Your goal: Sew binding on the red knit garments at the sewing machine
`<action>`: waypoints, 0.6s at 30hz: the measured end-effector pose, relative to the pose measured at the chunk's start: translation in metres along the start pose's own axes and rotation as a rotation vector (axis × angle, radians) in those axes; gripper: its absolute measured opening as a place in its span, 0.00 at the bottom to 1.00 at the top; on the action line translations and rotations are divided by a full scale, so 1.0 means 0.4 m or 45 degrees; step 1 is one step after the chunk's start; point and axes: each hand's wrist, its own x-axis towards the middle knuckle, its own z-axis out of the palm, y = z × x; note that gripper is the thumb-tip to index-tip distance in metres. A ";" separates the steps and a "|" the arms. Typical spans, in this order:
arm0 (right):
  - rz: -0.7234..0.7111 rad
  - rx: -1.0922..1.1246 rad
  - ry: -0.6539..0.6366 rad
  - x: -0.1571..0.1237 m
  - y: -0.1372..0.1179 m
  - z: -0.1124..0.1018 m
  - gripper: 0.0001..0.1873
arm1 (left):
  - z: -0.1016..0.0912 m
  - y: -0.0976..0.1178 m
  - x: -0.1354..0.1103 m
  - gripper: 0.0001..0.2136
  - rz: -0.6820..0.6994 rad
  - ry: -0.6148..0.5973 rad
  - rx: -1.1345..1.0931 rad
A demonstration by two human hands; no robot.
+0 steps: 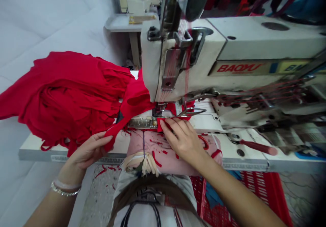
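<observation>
The person's right hand presses a strip of red garment flat just beside the presser foot of an industrial sewing machine. The left hand holds the cloth further left.

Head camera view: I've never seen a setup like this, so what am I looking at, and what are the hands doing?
This picture comes from a camera worn on the person's head, looking down. The large white machine is an industrial sewing machine threaded with red thread. On its table lies bunched red fabric. The left hand is at the fabric's edge, and the right hand rests on the fabric beside the presser foot. A red plastic crate sits below the table.
</observation>
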 end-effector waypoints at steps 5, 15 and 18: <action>0.019 0.082 0.058 0.011 -0.023 0.031 0.20 | 0.058 0.087 0.022 0.09 0.704 0.209 -0.289; 0.197 0.013 0.090 0.012 -0.012 0.008 0.12 | 0.314 0.032 0.055 0.10 1.770 -0.221 1.571; 0.226 0.031 0.146 0.015 -0.014 0.016 0.12 | 0.307 0.001 0.042 0.12 1.994 0.006 2.248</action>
